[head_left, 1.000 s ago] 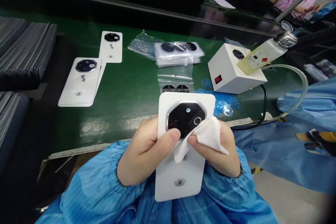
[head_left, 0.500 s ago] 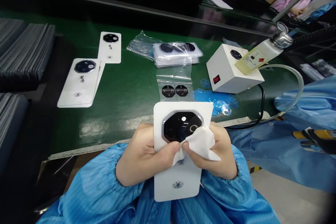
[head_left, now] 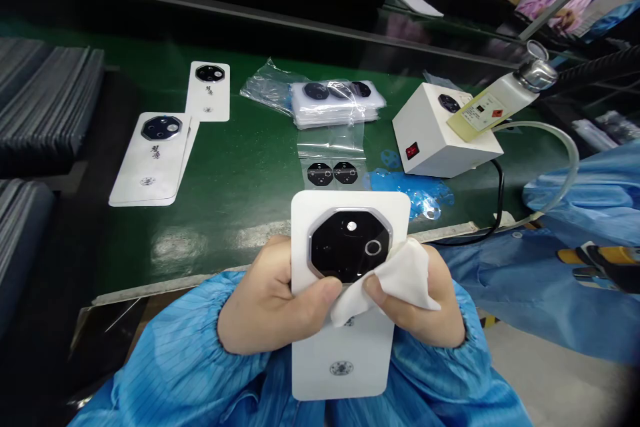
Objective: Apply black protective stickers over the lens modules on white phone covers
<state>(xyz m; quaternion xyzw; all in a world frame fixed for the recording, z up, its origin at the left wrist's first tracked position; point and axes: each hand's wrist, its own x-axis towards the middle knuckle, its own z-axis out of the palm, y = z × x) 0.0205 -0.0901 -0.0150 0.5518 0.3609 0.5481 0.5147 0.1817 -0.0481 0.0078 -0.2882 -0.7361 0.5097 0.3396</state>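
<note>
A white phone back cover (head_left: 345,347) with a black octagonal camera panel (head_left: 349,245) is held upright in front of me. My left hand (head_left: 270,300) grips its left edge, thumb pressed just under the panel. My right hand (head_left: 425,310) pinches a folded white wiping cloth (head_left: 400,277) against the panel's lower right corner. Both arms wear blue sleeves.
On the green belt (head_left: 240,167) lie two more white covers (head_left: 153,160) (head_left: 209,90), a plastic bag of lens panels (head_left: 335,103), two loose black panels (head_left: 333,173) and blue film scraps (head_left: 415,190). A white box (head_left: 435,140) with a red switch carries a dispenser bottle (head_left: 500,103). Other people sit far right.
The cover has been tilted and shifted slightly, and the cloth has slid from the panel's lower middle to its lower right edge. Both hands keep their hold.
</note>
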